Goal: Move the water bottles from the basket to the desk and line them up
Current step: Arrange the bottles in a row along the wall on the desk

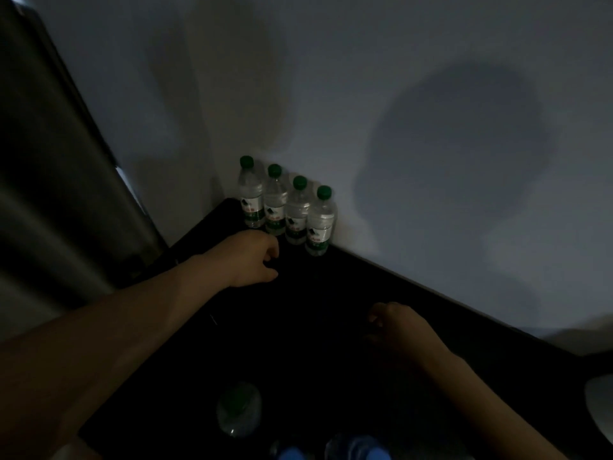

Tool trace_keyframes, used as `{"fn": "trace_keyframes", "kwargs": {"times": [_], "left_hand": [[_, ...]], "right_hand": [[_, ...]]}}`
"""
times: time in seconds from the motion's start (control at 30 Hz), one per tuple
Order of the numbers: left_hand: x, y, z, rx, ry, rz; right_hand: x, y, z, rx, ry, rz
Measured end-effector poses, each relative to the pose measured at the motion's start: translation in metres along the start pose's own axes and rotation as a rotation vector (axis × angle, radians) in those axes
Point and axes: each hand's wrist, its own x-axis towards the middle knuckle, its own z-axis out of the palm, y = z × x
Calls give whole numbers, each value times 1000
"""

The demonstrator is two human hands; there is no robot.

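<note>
Several clear water bottles (287,207) with green caps stand upright in a row on the dark desk (331,327), against the wall at its far corner. My left hand (252,258) hovers just in front of the row with fingers loosely curled, holding nothing. My right hand (394,323) hangs over the desk's middle, fingers loosely curled and empty. Another green-capped bottle (238,410) shows dimly near the bottom edge. Beside it two blue-capped bottles (351,451) peek in at the bottom. The basket itself cannot be made out in the dark.
A pale wall (398,111) runs behind the desk. A dark curtain or panel (49,161) stands at the left. A pale rounded object (600,406) sits at the right edge. The scene is very dim.
</note>
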Motion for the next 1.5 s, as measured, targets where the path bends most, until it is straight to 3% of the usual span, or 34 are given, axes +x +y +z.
{"fn": "trace_keyframes", "kwargs": {"times": [0.37,0.77,1.5], "left_hand": [[-128,-16,37,-117,-19,-33],[-210,-25,87,-196,8,-49],[-206,1,83,-269,86,-41]], "right_hand": [[-72,-72,13,-23,16,-71],[-139,-122,32,16,60,-161],[-142,-138,58,56,44,-95]]}}
